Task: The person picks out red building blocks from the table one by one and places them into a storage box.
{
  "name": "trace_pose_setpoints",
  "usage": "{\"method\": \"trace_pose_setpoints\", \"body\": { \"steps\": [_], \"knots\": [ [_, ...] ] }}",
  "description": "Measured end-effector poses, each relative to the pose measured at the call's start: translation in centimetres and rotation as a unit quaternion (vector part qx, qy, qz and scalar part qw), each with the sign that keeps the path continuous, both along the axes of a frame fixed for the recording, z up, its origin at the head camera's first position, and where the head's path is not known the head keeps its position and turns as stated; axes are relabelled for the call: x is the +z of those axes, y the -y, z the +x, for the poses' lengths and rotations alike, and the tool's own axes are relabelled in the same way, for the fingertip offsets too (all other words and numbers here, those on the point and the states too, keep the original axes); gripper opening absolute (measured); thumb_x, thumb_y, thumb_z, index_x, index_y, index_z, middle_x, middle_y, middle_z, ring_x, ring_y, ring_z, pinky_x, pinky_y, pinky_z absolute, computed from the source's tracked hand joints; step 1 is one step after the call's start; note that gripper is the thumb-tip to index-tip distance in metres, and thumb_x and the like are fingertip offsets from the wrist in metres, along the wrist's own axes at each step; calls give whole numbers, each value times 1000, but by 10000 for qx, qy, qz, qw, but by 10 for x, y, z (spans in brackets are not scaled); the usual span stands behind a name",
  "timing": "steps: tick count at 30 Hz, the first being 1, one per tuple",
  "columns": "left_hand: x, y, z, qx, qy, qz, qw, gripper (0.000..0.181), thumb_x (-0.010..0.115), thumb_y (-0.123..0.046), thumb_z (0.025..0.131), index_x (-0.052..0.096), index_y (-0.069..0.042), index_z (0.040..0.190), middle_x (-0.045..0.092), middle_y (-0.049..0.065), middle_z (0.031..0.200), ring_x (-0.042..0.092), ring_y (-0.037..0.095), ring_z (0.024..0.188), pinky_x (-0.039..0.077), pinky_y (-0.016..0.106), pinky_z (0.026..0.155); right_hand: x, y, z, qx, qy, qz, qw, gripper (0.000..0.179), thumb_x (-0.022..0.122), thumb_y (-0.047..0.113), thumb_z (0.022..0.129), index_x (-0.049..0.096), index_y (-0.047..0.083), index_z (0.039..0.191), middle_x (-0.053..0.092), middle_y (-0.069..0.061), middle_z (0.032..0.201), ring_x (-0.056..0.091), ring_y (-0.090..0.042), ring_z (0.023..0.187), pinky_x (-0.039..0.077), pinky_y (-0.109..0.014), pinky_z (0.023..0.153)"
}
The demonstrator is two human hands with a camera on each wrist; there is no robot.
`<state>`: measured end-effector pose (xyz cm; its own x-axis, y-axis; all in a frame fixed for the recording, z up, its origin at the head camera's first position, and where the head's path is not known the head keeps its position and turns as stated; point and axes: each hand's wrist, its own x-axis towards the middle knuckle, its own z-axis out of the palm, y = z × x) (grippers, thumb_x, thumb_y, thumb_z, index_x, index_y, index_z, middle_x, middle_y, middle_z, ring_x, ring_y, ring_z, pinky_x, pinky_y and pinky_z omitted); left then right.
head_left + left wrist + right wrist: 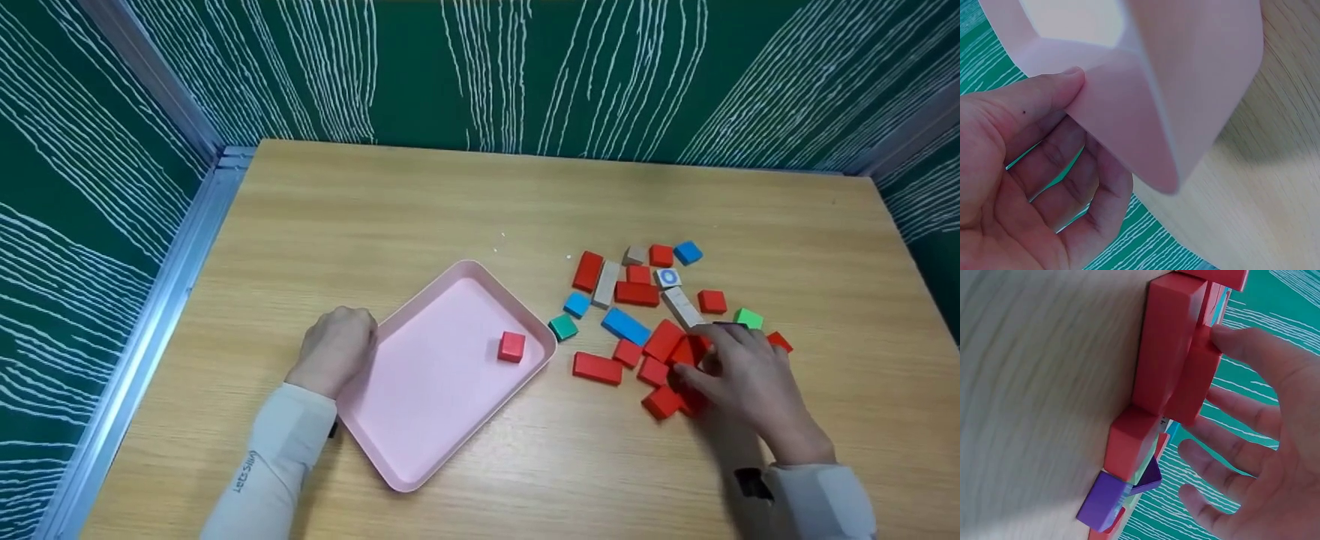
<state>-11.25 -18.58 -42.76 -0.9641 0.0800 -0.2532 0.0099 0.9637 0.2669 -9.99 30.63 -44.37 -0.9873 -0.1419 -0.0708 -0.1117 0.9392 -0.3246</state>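
On the left, my left hand (334, 351) grips the side of a pink tray (420, 471). In the left wrist view the thumb lies inside the tray wall (1112, 107) and the curled fingers are outside it. One red cube (511, 347) sits inside the tray near its right end. My right hand (750, 375) is over a cluster of red blocks on the right. Its thumb and fingertips pinch a red block (1196, 377) at its two ends, beside a longer red block (1168, 343). In the head view the hand partly hides the blocks beneath it.
Loose blocks spread right of the tray: a blue block (625, 326), a dark green cube (563, 327), a light green cube (748, 318) and several red and plain wooden ones. A purple block (1100, 498) appears in the right wrist view. Green walls border the wooden table (360, 202).
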Motion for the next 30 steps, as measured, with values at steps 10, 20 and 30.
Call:
{"method": "trace_pose_setpoints", "body": {
  "steps": [10, 20, 30],
  "knots": [
    [1, 2, 3, 41, 183, 228, 9996, 25, 58, 6, 91, 69, -6, 71, 52, 5, 66, 46, 19, 61, 42, 32, 54, 12, 22, 0, 128, -1033, 119, 9945, 54, 85, 24, 77, 62, 2, 120, 59, -28, 118, 48, -49, 106, 33, -71, 85],
    [2, 1, 0, 117, 7, 263, 9996, 24, 60, 7, 88, 71, -7, 73, 60, 5, 72, 52, 22, 67, 46, 35, 59, 24, 105, -3, 692, -1145, -296, 9906, 62, 88, 32, 75, 63, 7, 126, 63, -18, 118, 51, -41, 110, 37, -66, 93],
    [1, 0, 0, 102, -16, 120, 9999, 22, 59, 7, 87, 70, -7, 73, 61, 8, 74, 53, 23, 66, 48, 37, 59, 21, 193, 13, 1632, -1235, -302, 9784, 63, 86, 45, 74, 67, 11, 124, 64, -11, 116, 52, -31, 106, 41, -53, 94]
  ]
}}
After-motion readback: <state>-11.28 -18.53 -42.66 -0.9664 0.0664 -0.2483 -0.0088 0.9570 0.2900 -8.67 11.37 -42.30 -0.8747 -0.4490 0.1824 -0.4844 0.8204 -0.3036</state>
